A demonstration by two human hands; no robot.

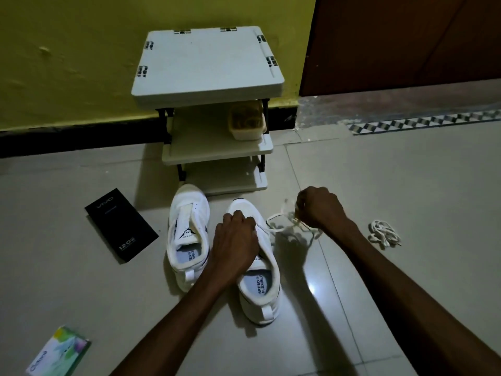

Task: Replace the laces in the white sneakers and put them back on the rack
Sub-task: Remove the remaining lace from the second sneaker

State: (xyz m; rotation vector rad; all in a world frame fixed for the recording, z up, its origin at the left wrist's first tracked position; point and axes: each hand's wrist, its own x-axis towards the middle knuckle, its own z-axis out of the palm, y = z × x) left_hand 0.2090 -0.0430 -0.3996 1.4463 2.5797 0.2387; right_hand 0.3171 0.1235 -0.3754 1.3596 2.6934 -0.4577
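Sneakers stand as a pair on the floor, toes toward the rack, just in front of its lowest shelf. The bare sneaker, on the view's left, has its tongue exposed and shows no lace. The second sneaker sits just beside it, slightly nearer the person.

The left hand lies over the front of the second sneaker, fingers curled down on its upper and holding it. The right hand is closed in a fist round a white lace, which loops loosely from that sneaker's front to the fist, off the shoe's right side. The left forearm crosses over the gap between the two heels and hides part of both shoes.

A spare lace lies bundled on the floor, well to the right of the right wrist. A tub sits on the rack's middle shelf at its right end. A black box lies left of the bare sneaker, and a green box lies at the lower left corner. The rack backs onto a yellow wall, with a brown door to the right.
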